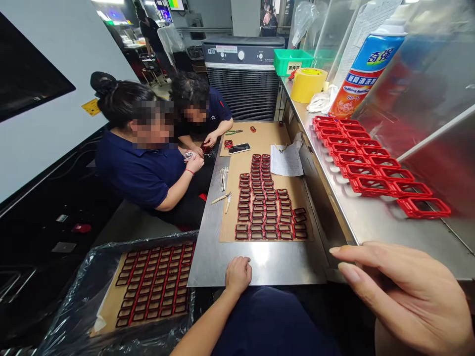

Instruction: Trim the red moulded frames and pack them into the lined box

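My left hand (238,273) rests at the near edge of the metal table (208,264), its fingers curled in with nothing seen in them. Close to the camera, at the lower right, my right hand (411,291) is raised; thumb and forefinger are a little apart and hold nothing visible. Its other fingers are mostly hidden. Beyond my left hand, rows of red and black rectangular frames (264,207) lie on brown cardboard (230,217). Above my right hand, bright red plastic frames (374,185) stand in slanted rows on a metal shelf (415,242).
A lined bin (83,277) at lower left holds more frames. Two co-workers (133,163) sit left of the table, handling small parts. A phone (239,148), pliers (233,132) and a paper sheet (287,160) lie there. A spray can (365,74) and yellow tape (308,85) stand on the shelf.
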`<state>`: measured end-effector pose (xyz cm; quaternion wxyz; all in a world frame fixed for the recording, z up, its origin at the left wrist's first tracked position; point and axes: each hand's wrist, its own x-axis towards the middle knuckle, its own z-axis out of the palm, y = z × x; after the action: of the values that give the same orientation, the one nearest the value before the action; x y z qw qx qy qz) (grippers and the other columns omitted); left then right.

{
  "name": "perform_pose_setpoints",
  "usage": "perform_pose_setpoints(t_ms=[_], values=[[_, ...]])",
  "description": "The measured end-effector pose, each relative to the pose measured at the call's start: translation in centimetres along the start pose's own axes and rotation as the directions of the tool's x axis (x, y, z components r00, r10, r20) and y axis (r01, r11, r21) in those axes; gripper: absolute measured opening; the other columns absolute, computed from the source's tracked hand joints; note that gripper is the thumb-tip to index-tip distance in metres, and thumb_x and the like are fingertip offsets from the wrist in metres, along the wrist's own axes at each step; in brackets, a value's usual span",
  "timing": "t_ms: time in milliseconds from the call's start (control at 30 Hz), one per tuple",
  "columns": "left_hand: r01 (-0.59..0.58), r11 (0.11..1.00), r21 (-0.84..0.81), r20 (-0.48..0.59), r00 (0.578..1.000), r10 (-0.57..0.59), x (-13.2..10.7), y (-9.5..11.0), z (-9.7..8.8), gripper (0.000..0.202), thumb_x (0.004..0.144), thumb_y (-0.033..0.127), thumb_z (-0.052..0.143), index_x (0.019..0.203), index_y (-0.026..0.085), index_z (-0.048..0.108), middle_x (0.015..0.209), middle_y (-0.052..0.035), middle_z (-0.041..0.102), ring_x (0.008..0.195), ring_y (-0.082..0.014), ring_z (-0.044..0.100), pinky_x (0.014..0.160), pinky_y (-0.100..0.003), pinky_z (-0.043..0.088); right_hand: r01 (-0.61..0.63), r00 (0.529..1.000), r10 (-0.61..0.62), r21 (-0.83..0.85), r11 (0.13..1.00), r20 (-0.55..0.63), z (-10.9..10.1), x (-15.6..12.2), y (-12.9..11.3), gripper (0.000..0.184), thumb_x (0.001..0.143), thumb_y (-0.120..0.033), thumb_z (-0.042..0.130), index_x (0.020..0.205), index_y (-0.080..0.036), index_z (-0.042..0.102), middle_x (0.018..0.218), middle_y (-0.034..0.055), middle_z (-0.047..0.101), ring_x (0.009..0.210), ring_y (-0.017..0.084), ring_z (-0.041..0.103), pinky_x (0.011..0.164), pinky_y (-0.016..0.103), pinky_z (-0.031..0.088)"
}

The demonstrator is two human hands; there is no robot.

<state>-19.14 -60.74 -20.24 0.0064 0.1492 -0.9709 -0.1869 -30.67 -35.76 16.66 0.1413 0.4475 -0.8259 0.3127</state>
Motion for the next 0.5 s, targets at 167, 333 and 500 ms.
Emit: perform_pose_setpoints(t_ms=[167, 333, 500], values=[[-0.015, 1.000, -0.003, -0.054, 0.998, 0.015, 0.16, -0.29, 0.45, 0.023, 0.086, 0.013, 0.050, 0.091, 0.022, 0.071, 0.084, -0.0048, 0.071, 0.088, -0.0229, 0.065, 0.080, -0.034, 0.047, -0.012, 1.000, 0.012, 0.017, 1.000, -0.002, 0.03, 0.03, 0.00, 0.012, 0.100, -0.029, 0.056, 0.100, -0.024, 0.067, 0.076, -0.0017, 0.069, 0.060, 0.009, 0.064, 0.056, 0.020, 0.048], [-0.023, 1.000, -0.012, -0.087, 0.996, 0.022, 0.27, -0.51, 0.67, 0.023, 0.085, 0.013, 0.051, 0.089, 0.022, 0.071, 0.083, -0.0050, 0.071, 0.086, -0.0227, 0.065, 0.079, -0.033, 0.047, -0.047, 0.999, 0.048, 0.064, 0.997, -0.013, 0.20, 0.08, -0.18, 0.010, 0.099, -0.026, 0.058, 0.098, -0.023, 0.068, 0.075, -0.0022, 0.070, 0.058, 0.010, 0.063, 0.054, 0.021, 0.046], [-0.016, 1.000, -0.011, -0.086, 0.996, 0.015, 0.34, -0.62, 0.72, 0.023, 0.086, 0.014, 0.051, 0.089, 0.022, 0.071, 0.082, -0.0050, 0.071, 0.087, -0.0226, 0.065, 0.078, -0.033, 0.045, -0.072, 0.996, 0.077, 0.107, 0.992, -0.045, 0.52, 0.17, -0.24, 0.010, 0.096, -0.023, 0.060, 0.093, -0.020, 0.069, 0.071, -0.0023, 0.068, 0.055, 0.009, 0.059, 0.052, 0.021, 0.042]])
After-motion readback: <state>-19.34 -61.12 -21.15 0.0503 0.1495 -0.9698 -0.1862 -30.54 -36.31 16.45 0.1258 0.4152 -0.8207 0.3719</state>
